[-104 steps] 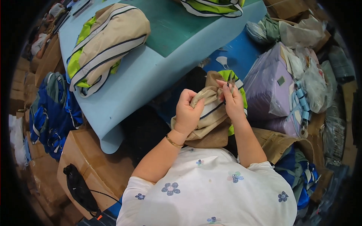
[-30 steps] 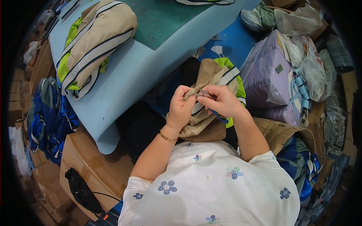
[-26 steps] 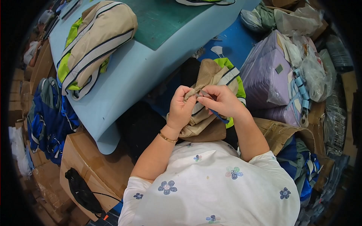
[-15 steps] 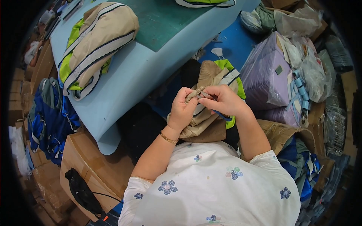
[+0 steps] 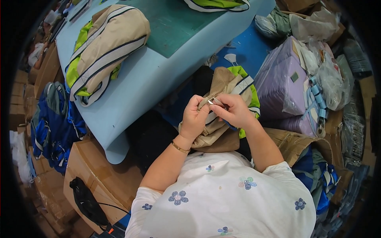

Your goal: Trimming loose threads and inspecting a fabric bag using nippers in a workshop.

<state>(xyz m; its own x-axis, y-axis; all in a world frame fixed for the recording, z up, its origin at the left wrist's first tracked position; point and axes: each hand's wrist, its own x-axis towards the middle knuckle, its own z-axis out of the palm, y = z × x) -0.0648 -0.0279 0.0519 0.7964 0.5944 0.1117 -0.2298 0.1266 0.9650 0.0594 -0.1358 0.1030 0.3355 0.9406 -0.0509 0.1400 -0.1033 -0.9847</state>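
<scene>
A beige bag (image 5: 202, 141) with mesh, lime-green panels and a white strap edged in dark blue lies gathered on my lap. My left hand (image 5: 194, 119) is closed, pinching a folded beige edge of the bag between thumb and fingers. Close beside it, my right hand (image 5: 234, 111) is closed around a small tool that looks like thread snips (image 5: 210, 102). The shiny tip shows at the fabric by my left fingertips, and a bit of blue shows under the right palm. Most of the tool is hidden by my fingers.
Another beige and green bag (image 5: 115, 51) lies on the pale blue table sheet (image 5: 158, 75), beside a dark green mat (image 5: 178, 31). Blue bags (image 5: 51, 123) hang at the left above a cardboard box (image 5: 95, 170). Plastic-wrapped purple stacks (image 5: 278, 75) stand at the right near an open carton (image 5: 301, 141).
Both hands have shifted slightly downward with the bag's edge. The right hand has turned a little, so the shiny tip now shows and less of the blue part does.
</scene>
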